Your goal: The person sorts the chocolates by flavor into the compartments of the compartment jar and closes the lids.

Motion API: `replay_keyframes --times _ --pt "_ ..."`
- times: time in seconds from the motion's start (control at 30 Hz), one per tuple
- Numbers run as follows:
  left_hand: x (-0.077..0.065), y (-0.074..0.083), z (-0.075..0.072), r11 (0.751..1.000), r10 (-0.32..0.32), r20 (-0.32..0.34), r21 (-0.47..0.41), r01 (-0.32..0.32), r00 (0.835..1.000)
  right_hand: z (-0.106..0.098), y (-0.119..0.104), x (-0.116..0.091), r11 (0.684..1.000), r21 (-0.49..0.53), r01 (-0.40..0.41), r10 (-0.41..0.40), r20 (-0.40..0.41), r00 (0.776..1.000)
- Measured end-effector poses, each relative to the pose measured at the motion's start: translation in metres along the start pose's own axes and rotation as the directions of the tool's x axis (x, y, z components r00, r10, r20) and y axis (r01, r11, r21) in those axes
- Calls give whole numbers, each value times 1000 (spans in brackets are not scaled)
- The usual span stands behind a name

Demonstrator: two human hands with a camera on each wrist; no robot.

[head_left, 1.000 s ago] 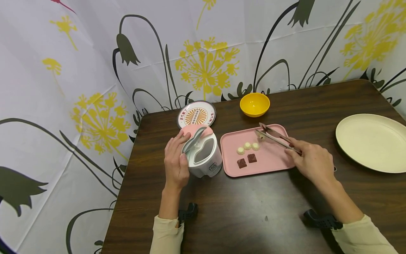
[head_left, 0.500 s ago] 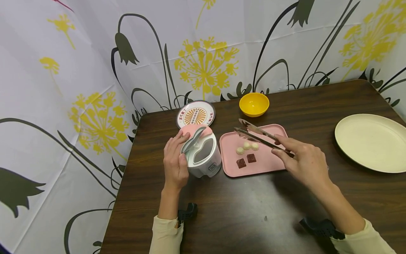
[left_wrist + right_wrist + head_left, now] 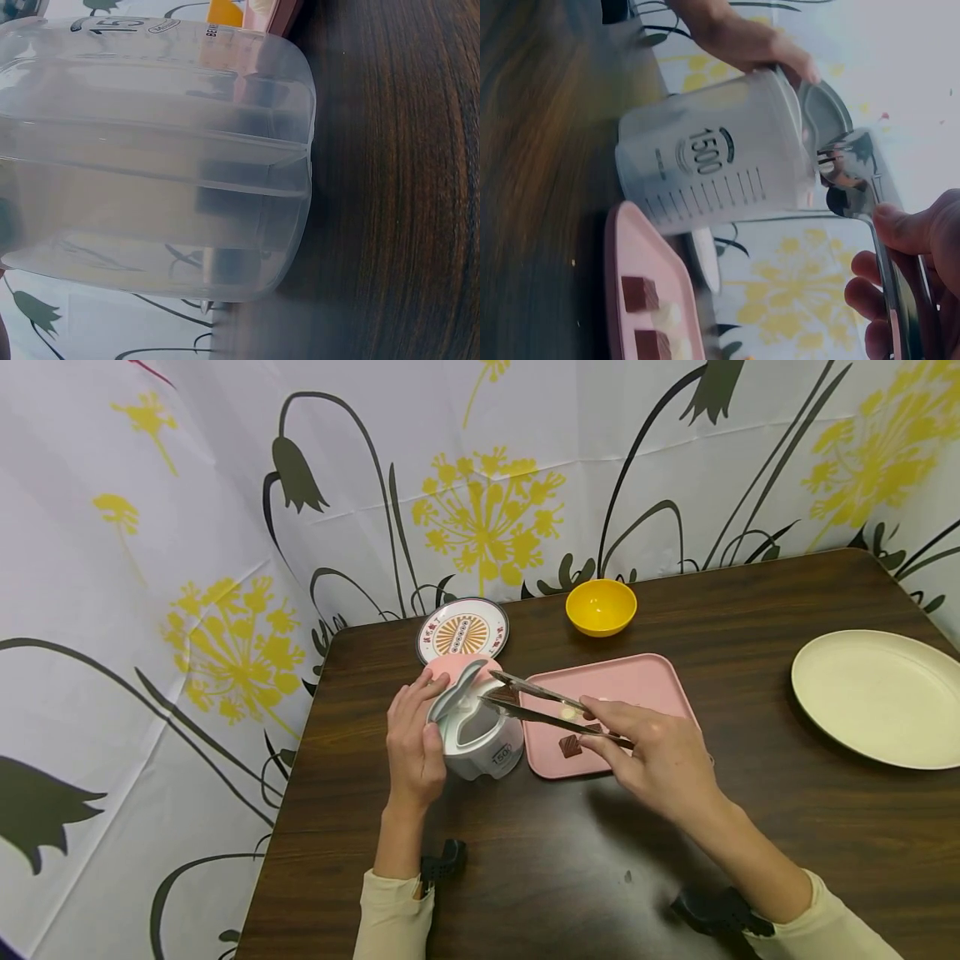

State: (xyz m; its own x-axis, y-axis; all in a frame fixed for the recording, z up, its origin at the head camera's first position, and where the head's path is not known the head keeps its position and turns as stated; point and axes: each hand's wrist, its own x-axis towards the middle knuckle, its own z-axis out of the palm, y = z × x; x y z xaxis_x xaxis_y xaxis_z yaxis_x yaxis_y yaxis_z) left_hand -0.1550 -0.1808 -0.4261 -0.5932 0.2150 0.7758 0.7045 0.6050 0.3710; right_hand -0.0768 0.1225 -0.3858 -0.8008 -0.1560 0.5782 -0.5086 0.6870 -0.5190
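A translucent pitcher (image 3: 480, 758) marked 1500 stands on the table, its grey flap lid (image 3: 456, 689) raised over the opening. My left hand (image 3: 416, 739) grips it from the left, fingers on the lid and thumb at the near side. Metal tongs (image 3: 551, 720) are in my right hand (image 3: 660, 756), pinched between thumb and fingers. Their tips sit over the pitcher's opening. A small brown patch shows between the tips; I cannot tell what it is. Beneath the tongs, dark chocolate squares (image 3: 639, 294) and small white sweets (image 3: 570, 713) lie on a pink tray (image 3: 652, 681).
The tray adjoins the pitcher's right side. Behind the pitcher lies a patterned plate (image 3: 487, 627), with a yellow bowl (image 3: 602, 608) farther right along the back edge. A cream oval plate (image 3: 877, 697) occupies the table's right side. A flowered cloth (image 3: 360, 527) hangs behind.
My right hand and the tongs have moved left from the right part of the tray to over the pitcher's opening. My left hand has stayed at the pitcher.
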Motion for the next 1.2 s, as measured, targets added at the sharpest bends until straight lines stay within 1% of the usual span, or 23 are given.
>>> replay_keyframes --times 0.13,0.3,0.5,0.77,1.03,1.13,1.2 --pt "-1 0 0 1000 -6 1 5 6 1000 6 -4 2 1000 22 16 -17 19 1000" --pt "-1 0 1 1000 -5 -6 0 5 1000 11 -6 3 999 30 36 -36 13 999" --pt "-1 0 1 1000 -4 -14 -9 4 1000 14 -10 4 999 -1 41 -41 26 999" --pt "-2 0 0 1000 -3 -21 -4 3 1000 13 -13 7 999 -14 30 -29 54 998" --pt "-1 0 1 1000 -6 -17 -6 6 1000 11 -9 7 999 -15 42 -42 47 998" --pt "-1 0 1 1000 -4 -15 -8 4 1000 7 -6 5 1000 -18 24 -23 56 998" --pt "-1 0 2 1000 0 -17 -12 0 1000 2 -3 3 999 -33 -4 6 63 998"
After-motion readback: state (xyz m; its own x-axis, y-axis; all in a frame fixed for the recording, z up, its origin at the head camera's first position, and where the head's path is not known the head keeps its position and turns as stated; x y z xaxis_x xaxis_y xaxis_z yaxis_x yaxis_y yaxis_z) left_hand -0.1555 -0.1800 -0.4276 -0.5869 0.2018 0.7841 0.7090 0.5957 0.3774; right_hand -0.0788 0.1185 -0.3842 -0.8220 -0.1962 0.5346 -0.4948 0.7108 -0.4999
